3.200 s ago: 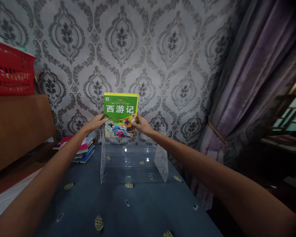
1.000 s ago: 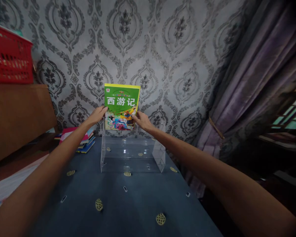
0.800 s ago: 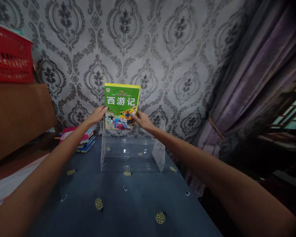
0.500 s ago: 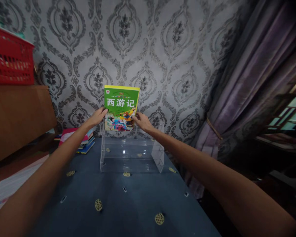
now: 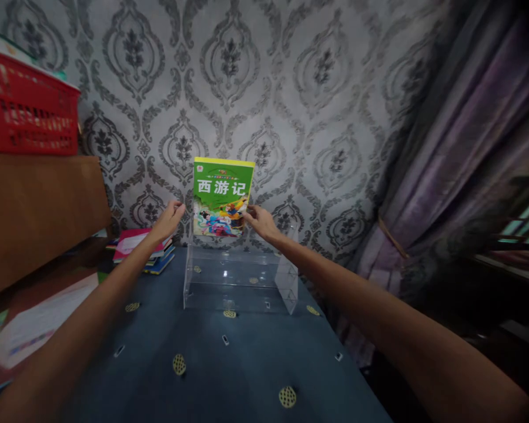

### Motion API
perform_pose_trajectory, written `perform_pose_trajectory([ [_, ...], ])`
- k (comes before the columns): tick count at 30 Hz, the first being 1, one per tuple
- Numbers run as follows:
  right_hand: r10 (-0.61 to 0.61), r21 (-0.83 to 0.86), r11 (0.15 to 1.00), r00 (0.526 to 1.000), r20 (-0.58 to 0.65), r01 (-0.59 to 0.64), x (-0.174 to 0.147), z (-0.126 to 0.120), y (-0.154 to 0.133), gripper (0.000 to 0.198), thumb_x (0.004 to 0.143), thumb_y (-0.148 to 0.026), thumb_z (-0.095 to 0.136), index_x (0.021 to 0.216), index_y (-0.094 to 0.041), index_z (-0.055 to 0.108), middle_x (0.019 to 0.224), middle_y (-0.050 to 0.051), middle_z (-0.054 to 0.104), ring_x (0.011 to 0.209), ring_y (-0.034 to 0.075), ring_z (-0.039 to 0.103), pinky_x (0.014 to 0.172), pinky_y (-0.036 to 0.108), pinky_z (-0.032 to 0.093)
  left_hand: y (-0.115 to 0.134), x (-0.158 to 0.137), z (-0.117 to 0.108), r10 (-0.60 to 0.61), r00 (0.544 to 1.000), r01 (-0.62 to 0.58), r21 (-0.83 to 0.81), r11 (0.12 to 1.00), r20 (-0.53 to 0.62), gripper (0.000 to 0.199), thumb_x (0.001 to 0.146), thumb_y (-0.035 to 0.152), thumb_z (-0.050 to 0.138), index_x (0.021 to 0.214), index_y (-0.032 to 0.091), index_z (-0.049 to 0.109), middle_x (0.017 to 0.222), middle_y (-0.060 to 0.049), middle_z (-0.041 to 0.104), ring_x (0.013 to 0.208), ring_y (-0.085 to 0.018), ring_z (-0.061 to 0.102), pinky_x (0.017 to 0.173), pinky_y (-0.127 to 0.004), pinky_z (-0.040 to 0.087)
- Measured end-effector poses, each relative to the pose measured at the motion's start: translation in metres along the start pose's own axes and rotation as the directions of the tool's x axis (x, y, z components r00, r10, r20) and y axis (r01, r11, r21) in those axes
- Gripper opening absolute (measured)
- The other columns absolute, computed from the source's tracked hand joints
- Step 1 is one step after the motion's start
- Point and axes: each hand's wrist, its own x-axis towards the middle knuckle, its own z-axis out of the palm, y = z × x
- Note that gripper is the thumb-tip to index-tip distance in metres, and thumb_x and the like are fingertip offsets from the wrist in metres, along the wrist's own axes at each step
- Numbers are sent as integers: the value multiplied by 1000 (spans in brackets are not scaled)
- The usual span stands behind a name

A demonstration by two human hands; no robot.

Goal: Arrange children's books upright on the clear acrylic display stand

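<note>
The left hand (image 5: 168, 221) has moved off the green, yellow-edged paper book (image 5: 223, 198), its fingers loose; whether the right hand (image 5: 261, 223) pinches or merely touches it is unclear. Upright at the rear of the clear plastic rack (image 5: 286, 283), it deserves steadying until balanced.

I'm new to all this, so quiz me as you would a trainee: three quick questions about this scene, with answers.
1. Which shows a clear gap from the green book: the left hand or the right hand?
2. True or false: the red basket sits on the wooden cabinet.
3. Fill in: left of the clear rack, the stack of books has a mostly ____ top cover.

Key: 1. left hand; 2. true; 3. pink.
</note>
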Motion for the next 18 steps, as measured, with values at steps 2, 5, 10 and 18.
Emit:
perform_pose_trajectory([
  [2,-19,5,1000,1000,-10,19,-8,1,2,43,97,-36,54,127,-7,63,115,20,73,106,31,69,92,39,51,-17,-33,-6,-64,998,67,114,991,-24,49,96,53,37,124,16,53,118,-16,68,112,-29,63,95,-45,51],
  [5,-162,-6,987,974,-157,163,-33,9,2,45,97,-40,49,129,-12,61,127,21,67,119,34,61,104,49,45,-44,-96,-20,-195,980,198,300,933,-42,45,93,48,44,119,14,57,126,-21,66,124,-33,58,107,-51,43],
  [10,-350,132,922,929,-120,365,-124,40,-15,37,99,-41,44,127,-23,61,131,15,65,128,31,56,112,51,40,-73,-187,-64,-345,934,327,607,724,-91,52,92,44,44,130,10,56,147,-29,51,148,-44,31,114,-73,18],
  [18,-164,487,872,969,183,56,-274,105,-54,27,99,-38,48,117,-30,67,126,11,68,124,28,61,108,52,47,-99,-240,-125,-561,816,430,793,431,-138,86,91,68,30,152,9,42,162,-29,31,152,-49,21,107,-83,22],
])
